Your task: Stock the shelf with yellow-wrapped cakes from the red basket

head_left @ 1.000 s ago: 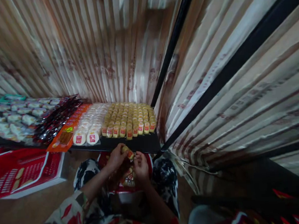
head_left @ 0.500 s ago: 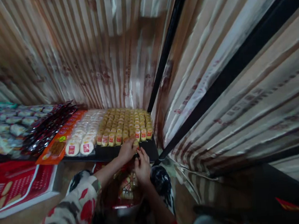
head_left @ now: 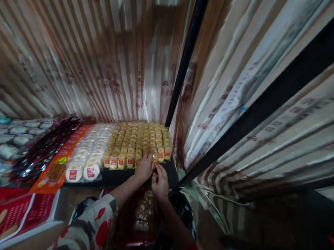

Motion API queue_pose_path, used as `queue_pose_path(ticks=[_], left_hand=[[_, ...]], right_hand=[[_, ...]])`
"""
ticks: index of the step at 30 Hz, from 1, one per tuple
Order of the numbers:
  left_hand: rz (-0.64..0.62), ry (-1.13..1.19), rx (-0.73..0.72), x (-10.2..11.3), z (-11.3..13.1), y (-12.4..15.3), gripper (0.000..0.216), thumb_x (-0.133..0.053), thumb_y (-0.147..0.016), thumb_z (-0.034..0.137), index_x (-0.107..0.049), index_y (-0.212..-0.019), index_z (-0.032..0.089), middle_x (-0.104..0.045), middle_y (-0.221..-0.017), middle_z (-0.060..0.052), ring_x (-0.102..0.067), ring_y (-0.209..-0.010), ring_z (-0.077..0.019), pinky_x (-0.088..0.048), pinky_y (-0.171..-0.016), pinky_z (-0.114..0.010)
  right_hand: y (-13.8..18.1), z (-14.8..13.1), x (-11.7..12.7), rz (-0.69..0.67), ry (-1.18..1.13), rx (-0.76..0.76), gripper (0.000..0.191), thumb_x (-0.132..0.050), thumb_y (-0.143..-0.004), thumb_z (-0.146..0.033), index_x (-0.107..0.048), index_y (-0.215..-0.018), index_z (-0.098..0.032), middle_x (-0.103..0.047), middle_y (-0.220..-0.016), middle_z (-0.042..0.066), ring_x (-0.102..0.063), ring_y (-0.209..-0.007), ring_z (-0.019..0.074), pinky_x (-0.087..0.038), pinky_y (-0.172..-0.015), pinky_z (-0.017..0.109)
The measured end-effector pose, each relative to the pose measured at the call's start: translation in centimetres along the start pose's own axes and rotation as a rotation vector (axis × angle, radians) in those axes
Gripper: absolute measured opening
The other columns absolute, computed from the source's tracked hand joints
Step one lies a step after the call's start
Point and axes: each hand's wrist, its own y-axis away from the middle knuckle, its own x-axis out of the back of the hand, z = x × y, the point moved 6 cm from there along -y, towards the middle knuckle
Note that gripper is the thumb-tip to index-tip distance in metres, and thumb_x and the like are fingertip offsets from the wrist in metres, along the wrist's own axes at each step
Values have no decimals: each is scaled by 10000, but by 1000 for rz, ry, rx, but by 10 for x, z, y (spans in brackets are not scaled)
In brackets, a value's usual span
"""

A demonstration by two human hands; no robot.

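Small yellow packaged cakes stand in tight rows on a black shelf. My left hand reaches to the front row, its fingers closed around one of these cakes, which they mostly cover. Just to the right, my right hand has its fingers bent and pressed together near the left fingertips; what they hold, if anything, is hidden. Below both hands, a red basket holds several small wrapped snacks.
Left of the cakes lie white round packs, an orange packet, dark shiny packets and white packs. A red printed carton is at lower left. Black frame bars and striped sheeting enclose the shelf.
My left hand has brought the small yellow cake from in front of the row up against it. My right hand stays close beside. The view has shifted slightly.
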Motion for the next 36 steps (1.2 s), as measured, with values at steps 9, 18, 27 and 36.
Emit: queue_pose_path(ticks=[9, 18, 27, 36], left_hand=[[136, 51, -107, -7, -10, 20, 537, -360, -836, 97, -306, -1362, 186, -336, -1382, -145, -429, -1228, -226, -447, -960, -372], [-7, 65, -221, -31, -19, 36, 454, -400, -838, 129, -443, -1289, 157, -461, -1346, -119, -418, -1260, -197, -383, -1054, -377], [-18, 61, -135, -35, -26, 41, 432, -394, -835, 127, -480, -1259, 131, -431, -1380, -128, -396, -1278, -221, -366, -1060, -385], [-93, 162, 13, -34, -52, 119, 217, -462, -809, 162, -630, -942, 200, -587, -1038, -53, -566, -921, -148, -467, -872, -264]], right_hand=[[-2, -1, 0, 31, 36, -1, 422, -370, -818, -181, -555, -1197, -160, -489, -1240, 150, -449, -1160, 248, -399, -961, 450], [-8, -4, -3, 1, 103, 62, 508, -340, -790, -124, -508, -1266, -179, -485, -1288, 115, -431, -1174, 232, -390, -962, 440], [-9, -7, -2, -21, 138, 43, 519, -345, -781, -110, -511, -1267, -185, -464, -1312, 101, -390, -1209, 226, -372, -982, 422], [42, -28, -4, -172, -82, 54, 354, -328, -863, -216, -598, -1088, -169, -619, -1029, 98, -579, -949, 168, -453, -872, 322]])
